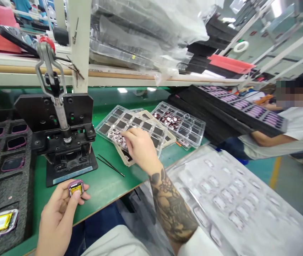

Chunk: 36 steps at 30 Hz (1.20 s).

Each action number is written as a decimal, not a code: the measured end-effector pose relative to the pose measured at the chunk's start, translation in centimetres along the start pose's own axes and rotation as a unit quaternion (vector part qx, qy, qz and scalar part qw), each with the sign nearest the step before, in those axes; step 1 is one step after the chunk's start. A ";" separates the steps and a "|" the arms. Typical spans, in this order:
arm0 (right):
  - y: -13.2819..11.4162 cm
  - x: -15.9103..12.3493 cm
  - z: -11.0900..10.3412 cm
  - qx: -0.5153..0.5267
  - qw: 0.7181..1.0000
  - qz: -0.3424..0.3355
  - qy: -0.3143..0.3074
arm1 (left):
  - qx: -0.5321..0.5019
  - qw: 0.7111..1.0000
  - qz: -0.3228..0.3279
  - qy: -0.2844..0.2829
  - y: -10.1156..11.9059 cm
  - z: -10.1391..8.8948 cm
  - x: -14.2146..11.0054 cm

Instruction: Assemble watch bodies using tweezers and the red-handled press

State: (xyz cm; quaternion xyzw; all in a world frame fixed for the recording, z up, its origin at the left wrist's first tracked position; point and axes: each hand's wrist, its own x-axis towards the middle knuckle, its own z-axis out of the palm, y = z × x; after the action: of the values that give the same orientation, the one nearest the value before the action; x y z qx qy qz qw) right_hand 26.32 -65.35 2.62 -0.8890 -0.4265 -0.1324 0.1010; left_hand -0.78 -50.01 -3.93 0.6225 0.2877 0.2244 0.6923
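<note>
My left hand (60, 209) holds a purple smartwatch case (76, 188) between thumb and fingers, its inside with a yellow part turned up. Over a see-through compartment tray (106, 124), my right hand (140, 147) reaches down with thumb and fingertips together at a heap of small shiny parts (115, 135). Whatever sits between those fingertips is too small to make out. The tray rests on a beige tray (171, 137). Black tweezers (111, 165) lie on the green bench between my hands.
A black toggle press (66, 138) stands behind my left hand. At left, a foam tray (2, 192) holds several purple cases. Another compartment tray (191, 124) carries small parts. A plastic-covered tray (228, 192) lies at right. A person (287, 124) sits beyond a long black tray (247, 110).
</note>
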 end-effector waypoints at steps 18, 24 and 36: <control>3.4 2.7 2.4 -0.022 1.000 -0.004 -0.016 | -0.089 0.995 -0.015 -0.038 0.2 -0.2 0.3; -0.3 -1.4 2.6 0.183 0.969 0.027 0.161 | -0.185 0.980 -0.004 -0.073 -0.1 -0.4 1.5; -10.7 -4.7 2.5 0.543 0.835 -0.079 0.025 | 0.120 0.984 0.095 -0.094 1.1 -0.2 1.0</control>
State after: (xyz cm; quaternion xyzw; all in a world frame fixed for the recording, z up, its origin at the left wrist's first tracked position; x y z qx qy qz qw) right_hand 15.47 -61.50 -0.53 -0.6509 -0.4960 0.0906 0.5676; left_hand -0.14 -49.02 -2.94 0.7439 0.1860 0.1938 0.6119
